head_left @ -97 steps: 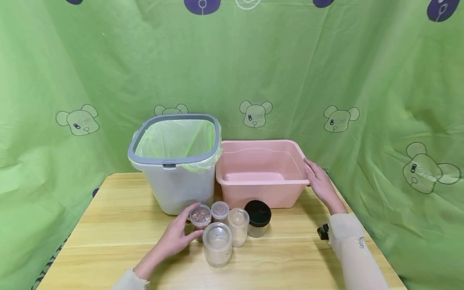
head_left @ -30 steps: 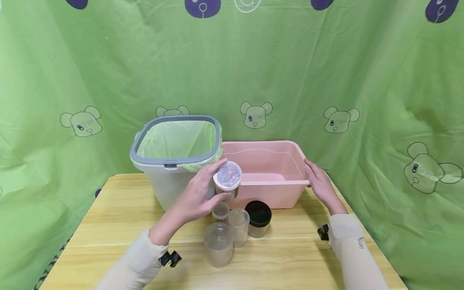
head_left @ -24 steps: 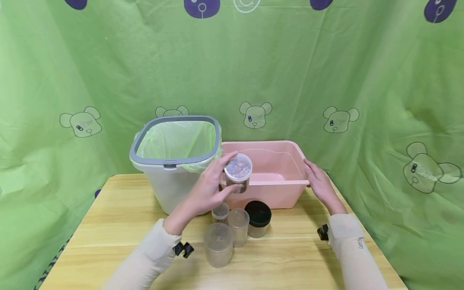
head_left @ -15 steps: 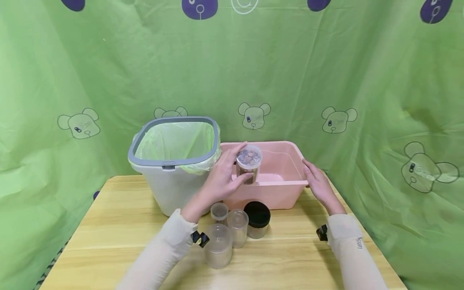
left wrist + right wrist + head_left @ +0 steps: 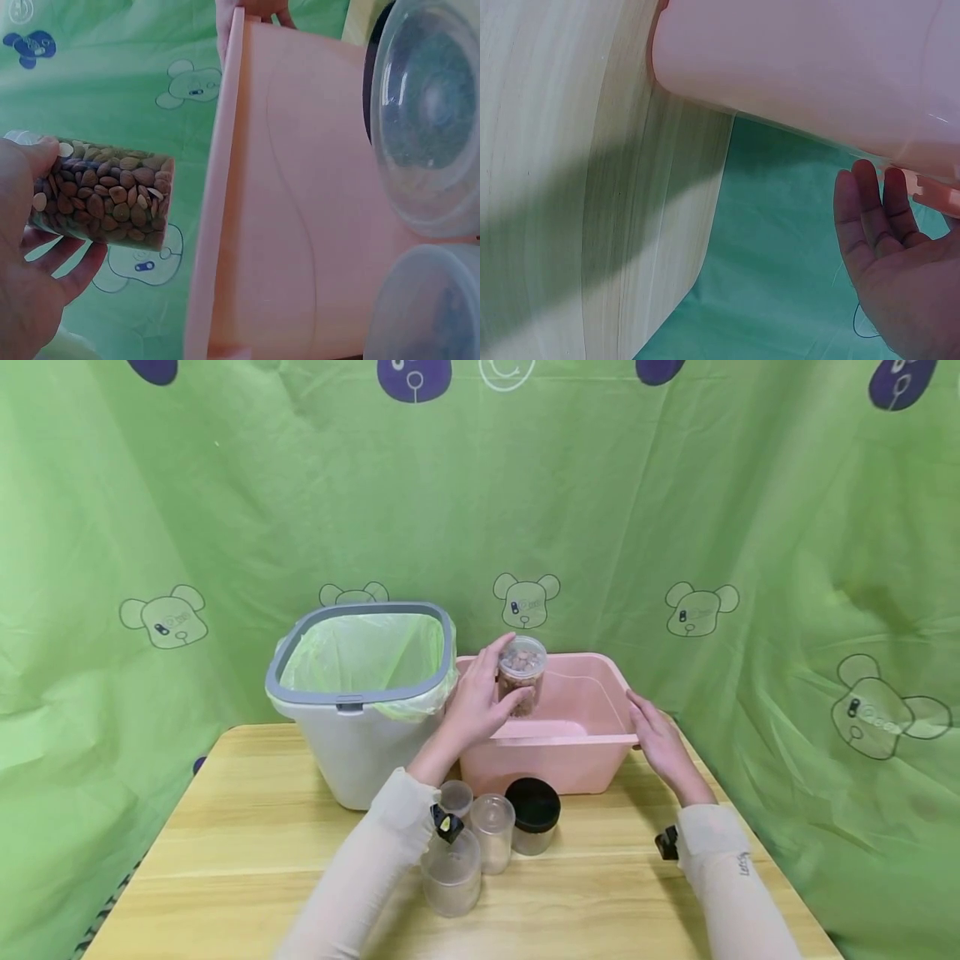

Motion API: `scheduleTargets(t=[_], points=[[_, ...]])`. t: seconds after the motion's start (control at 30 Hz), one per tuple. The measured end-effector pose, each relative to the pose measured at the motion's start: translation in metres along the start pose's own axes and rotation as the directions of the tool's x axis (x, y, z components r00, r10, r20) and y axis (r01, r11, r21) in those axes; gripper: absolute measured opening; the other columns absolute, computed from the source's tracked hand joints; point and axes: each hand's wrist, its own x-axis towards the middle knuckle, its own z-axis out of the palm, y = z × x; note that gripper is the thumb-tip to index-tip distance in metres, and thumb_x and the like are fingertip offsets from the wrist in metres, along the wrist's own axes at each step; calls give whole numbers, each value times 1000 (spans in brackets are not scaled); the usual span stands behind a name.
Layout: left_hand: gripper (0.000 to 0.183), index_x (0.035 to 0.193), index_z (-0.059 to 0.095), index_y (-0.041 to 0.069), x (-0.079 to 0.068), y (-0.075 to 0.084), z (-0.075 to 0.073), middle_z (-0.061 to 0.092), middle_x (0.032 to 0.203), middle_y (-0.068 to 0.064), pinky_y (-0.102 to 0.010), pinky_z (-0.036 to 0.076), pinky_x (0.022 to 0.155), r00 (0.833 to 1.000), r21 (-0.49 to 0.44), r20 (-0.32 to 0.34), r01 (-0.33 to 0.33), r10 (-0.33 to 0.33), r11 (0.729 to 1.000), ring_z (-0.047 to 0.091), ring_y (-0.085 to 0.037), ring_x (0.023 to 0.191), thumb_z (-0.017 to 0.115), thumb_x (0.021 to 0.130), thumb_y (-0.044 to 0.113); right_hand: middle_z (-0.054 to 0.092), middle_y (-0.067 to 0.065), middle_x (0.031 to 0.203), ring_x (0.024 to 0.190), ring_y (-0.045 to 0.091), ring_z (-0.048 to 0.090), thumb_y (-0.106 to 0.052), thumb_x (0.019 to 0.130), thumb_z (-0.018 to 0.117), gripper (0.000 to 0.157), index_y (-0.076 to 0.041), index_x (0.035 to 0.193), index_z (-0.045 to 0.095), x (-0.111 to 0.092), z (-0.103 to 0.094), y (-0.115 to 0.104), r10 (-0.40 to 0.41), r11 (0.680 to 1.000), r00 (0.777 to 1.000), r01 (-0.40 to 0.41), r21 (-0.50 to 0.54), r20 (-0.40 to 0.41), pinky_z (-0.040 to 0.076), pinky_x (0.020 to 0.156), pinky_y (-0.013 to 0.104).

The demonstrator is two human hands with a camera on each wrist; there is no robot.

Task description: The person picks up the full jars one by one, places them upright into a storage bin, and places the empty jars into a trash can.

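Observation:
My left hand (image 5: 474, 706) grips a clear jar (image 5: 523, 675) of almonds by its side, thumb and fingers around it. The jar is lifted over the pink basin (image 5: 547, 767), fairly upright in the head view. Brown almonds (image 5: 109, 191) show through its wall in the left wrist view. At the basin's right rim, my right hand (image 5: 666, 750) holds the edge. In the right wrist view several of its fingers (image 5: 849, 214) lie just under the rim outside, and its thumb is mostly out of frame.
A grey-rimmed bin (image 5: 367, 752) with a green liner stands left of the basin. In front are a small clear jar (image 5: 456, 795), a tall clear jar (image 5: 492, 839), a wide clear jar (image 5: 452, 883) and a black-lidded jar (image 5: 533, 814) on the wooden table (image 5: 225, 827).
My left hand has taken the almond jar from the group on the table, raised it and carried it right and away, over the basin. My right hand stays at the rim.

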Motion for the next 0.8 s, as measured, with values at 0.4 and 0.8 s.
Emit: scheduleTargets(t=[0.4,0.8], points=[[85,160,31,15,17,-26,15,49,151,-17,-47,38,121,990,-137,-22,133,-137,982,51,-33,140,79,90,11,32,27,164,123,46,58,-49,112,24,62,-21,167,19,-1,0,0,13,1000,1000,-13,10,3,51,89,35],[83,156,35,9,23,-45,26,54,146,-21,-49,41,119,981,-101,-25,190,-193,977,53,-36,135,81,88,9,29,26,166,127,49,56,-49,112,24,62,-20,167,19,-2,0,0,14,1000,1000,-14,13,4,52,95,47]])
